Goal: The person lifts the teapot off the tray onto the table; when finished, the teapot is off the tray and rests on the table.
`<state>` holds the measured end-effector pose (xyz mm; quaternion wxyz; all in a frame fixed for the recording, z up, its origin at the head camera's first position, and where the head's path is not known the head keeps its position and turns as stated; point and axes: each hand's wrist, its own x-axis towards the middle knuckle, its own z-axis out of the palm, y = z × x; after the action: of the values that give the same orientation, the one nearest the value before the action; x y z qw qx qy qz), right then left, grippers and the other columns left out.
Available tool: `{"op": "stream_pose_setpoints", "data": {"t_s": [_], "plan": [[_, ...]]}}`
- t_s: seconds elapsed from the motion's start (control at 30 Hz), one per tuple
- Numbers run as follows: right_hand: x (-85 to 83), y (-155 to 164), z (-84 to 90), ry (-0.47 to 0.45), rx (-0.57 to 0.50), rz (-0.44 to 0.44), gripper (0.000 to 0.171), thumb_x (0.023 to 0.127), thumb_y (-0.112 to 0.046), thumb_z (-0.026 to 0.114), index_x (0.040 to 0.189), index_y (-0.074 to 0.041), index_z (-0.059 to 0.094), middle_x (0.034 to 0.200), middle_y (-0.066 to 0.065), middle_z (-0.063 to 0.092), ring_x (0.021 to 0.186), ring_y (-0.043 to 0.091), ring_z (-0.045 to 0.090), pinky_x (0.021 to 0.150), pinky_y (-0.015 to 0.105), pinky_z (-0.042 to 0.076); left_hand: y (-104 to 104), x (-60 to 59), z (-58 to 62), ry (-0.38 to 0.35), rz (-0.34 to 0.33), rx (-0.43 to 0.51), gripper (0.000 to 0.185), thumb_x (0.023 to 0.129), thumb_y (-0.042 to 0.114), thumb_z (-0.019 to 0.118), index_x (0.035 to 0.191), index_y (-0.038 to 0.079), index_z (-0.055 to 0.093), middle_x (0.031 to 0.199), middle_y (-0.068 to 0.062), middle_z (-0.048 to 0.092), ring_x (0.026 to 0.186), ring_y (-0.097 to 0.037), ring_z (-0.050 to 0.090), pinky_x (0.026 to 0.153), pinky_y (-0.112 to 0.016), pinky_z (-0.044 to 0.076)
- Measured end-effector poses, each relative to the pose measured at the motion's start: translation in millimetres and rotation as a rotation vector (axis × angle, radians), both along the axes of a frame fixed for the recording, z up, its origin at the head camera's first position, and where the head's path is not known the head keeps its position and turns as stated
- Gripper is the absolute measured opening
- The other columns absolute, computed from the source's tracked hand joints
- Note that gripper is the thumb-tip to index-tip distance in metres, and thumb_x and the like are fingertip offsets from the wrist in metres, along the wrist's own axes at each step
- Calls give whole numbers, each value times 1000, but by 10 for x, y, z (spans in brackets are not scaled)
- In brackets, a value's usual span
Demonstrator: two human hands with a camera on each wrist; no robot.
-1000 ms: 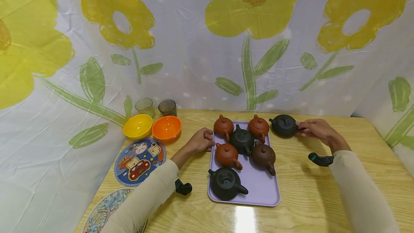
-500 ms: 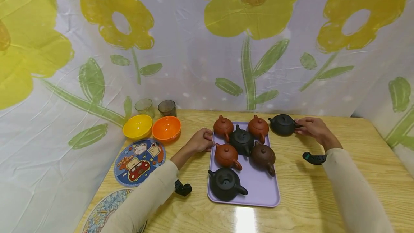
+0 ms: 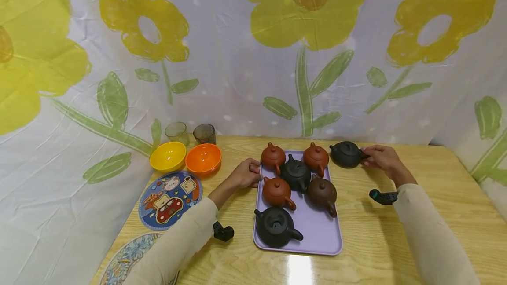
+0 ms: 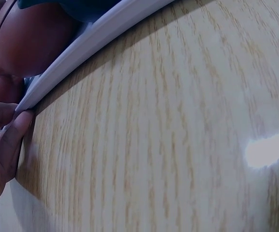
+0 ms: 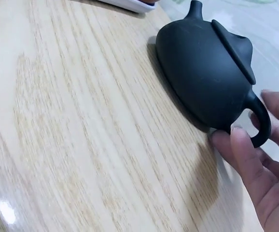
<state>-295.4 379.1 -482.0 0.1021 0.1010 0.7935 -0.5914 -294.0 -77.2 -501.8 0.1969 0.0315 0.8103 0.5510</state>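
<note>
My left hand [image 3: 246, 173] pinches the left rim of the lilac tray [image 3: 314, 236]; in the left wrist view its fingertips [image 4: 23, 121] meet at the rim. On the tray stand red-brown clay teapots [image 3: 277, 191], a dark brown teapot [image 3: 321, 193] and two black ones, one a black teapot [image 3: 276, 228] at the front left corner. Off the tray's back right corner, a separate black teapot [image 3: 346, 155] is on the table, spout to the left. My right hand [image 3: 383, 161] holds it by its handle [image 5: 263, 121], thumb on the near side, fingers behind.
At the back left are a yellow bowl [image 3: 168, 156], an orange bowl [image 3: 203, 159] and two drinking glasses [image 3: 204, 134]. A round blue cartoon mat [image 3: 171, 201] and a patterned mat [image 3: 130, 254] lie at the left. A flowered cloth [image 3: 237, 78] hangs behind the table.
The black teapot in my right hand has tipped a little and shifted slightly left. My right forearm has moved left. My left hand and the tray have stayed put.
</note>
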Motion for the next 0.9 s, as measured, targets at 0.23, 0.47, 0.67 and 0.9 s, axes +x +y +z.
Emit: {"op": "stream_pose_setpoints", "data": {"t_s": [0.23, 0.47, 0.67, 0.9], "plan": [[28, 1, 33, 22, 44, -13, 65, 100, -47, 57, 141, 3, 47, 101, -6, 67, 83, 8, 73, 82, 27, 61, -14, 14, 8, 6, 12, 26, 47, 86, -6, 66, 129, -3, 50, 106, -15, 57, 74, -19, 61, 66, -34, 63], [189, 70, 13, 124, 99, -43, 69, 100, -50, 54, 141, 4, 44, 118, -5, 57, 88, 1, 71, 82, 26, 61, -14, 30, 0, 6, 9, 20, 48, 86, -5, 67, 130, -3, 50, 106, -15, 57, 74, -19, 61, 67, -35, 63], [326, 121, 33, 143, 124, -32, 74, 99, -54, 54, 143, 6, 43, 99, -27, 59, 85, -3, 70, 76, 24, 61, 4, 38, -38, -1, 3, 26, 47, 87, -5, 66, 131, -3, 50, 106, -15, 56, 76, -19, 61, 67, -35, 63], [505, 61, 135, 153, 132, 0, 68, 101, -50, 54, 139, 4, 46, 94, -33, 62, 83, 1, 70, 75, 25, 61, -4, 8, 1, -6, 1, 24, 46, 88, -5, 67, 130, -2, 51, 107, -14, 57, 76, -19, 61, 68, -35, 63]]}}
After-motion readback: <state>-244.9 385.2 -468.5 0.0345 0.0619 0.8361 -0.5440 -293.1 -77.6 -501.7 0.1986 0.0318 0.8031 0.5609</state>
